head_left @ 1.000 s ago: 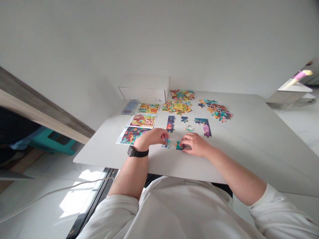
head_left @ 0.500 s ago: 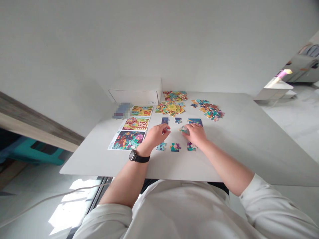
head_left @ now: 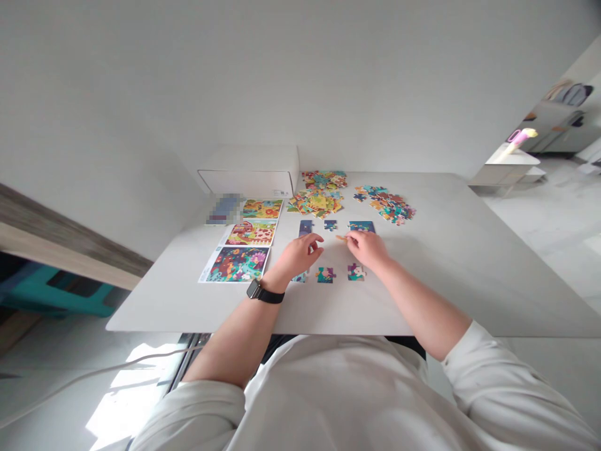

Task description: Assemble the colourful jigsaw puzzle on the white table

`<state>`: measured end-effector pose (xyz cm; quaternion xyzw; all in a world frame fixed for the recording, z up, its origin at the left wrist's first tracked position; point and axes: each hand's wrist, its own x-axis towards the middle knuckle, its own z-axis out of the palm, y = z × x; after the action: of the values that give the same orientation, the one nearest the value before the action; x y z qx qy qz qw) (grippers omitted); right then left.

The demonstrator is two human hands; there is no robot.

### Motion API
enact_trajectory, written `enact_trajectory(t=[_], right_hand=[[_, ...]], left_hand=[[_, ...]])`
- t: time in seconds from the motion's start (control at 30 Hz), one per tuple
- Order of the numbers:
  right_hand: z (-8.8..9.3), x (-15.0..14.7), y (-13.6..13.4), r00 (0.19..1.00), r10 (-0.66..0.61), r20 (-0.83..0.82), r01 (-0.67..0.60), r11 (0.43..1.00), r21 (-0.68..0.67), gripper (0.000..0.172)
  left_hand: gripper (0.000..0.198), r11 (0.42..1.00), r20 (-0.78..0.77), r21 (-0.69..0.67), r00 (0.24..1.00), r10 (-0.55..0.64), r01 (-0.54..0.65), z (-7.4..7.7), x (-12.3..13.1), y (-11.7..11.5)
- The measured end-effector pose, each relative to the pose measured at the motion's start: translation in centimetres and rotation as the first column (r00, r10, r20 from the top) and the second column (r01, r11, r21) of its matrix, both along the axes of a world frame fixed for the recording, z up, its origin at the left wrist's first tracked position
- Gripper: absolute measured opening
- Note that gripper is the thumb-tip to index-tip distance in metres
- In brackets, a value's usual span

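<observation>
My right hand [head_left: 369,248] pinches a puzzle piece [head_left: 340,238] between thumb and fingers; the piece is tilted so mostly its pale tan edge shows. Facing it, my left hand [head_left: 302,252] hovers with curved fingers, thumb and forefinger apart, and I see nothing between them. Beyond the hands lie a dark blue piece [head_left: 305,226], a small blue piece [head_left: 330,225] and a joined blue section [head_left: 361,226]. Nearer my body are a teal and purple piece [head_left: 325,275], a purple piece with a pale figure [head_left: 356,272], and a light blue piece [head_left: 299,276] partly behind my left hand.
Picture sheets [head_left: 238,263] line the table's left side. Behind them stands a white box [head_left: 248,181]. A yellowish heap of pieces [head_left: 317,203], a mixed heap [head_left: 323,180] and a darker heap [head_left: 392,207] lie toward the wall.
The piece in my right hand has turned from showing its printed face to nearly edge-on. My left hand's fingers have opened slightly. The whole view has shifted a little.
</observation>
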<state>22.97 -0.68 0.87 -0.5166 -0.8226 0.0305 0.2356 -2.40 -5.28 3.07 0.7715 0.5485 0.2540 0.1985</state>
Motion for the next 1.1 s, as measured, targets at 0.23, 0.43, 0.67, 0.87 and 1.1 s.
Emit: enact_trajectory(t=[0.23, 0.43, 0.67, 0.87, 1.1], right_hand=[[0.0, 0.2, 0.5, 0.994, -0.107, 0.011, 0.107, 0.994, 0.001, 0.027], [0.5, 0.1, -0.2, 0.958, 0.064, -0.281, -0.057, 0.998, 0.034, 0.023], [1.9, -0.4, -2.4, 0.842, 0.377, -0.386, -0.325, 0.926, 0.193, 0.027], [1.5, -0.5, -2.3, 0.874, 0.369, -0.317, -0.333, 0.929, 0.164, 0.028], [1.1, -0.3, -2.2, 0.881, 0.398, -0.256, -0.361, 0.915, 0.179, 0.03]], left_hand=[[0.029, 0.999, 0.041, -0.042, 0.999, -0.011, 0.012, 0.0, 0.1, -0.1], [0.03, 0.98, 0.296, -0.2, 0.953, 0.06, 0.001, -0.2, 0.2, 0.1], [0.052, 0.793, 0.723, -0.517, 0.66, 0.203, 0.322, 0.9, -0.1, -0.3], [0.051, 0.775, 0.789, -0.531, 0.532, 0.306, 0.342, 0.5, -0.2, 0.2], [0.04, 0.783, 0.835, -0.506, 0.432, 0.34, 0.363, 0.2, 0.0, 0.4]])
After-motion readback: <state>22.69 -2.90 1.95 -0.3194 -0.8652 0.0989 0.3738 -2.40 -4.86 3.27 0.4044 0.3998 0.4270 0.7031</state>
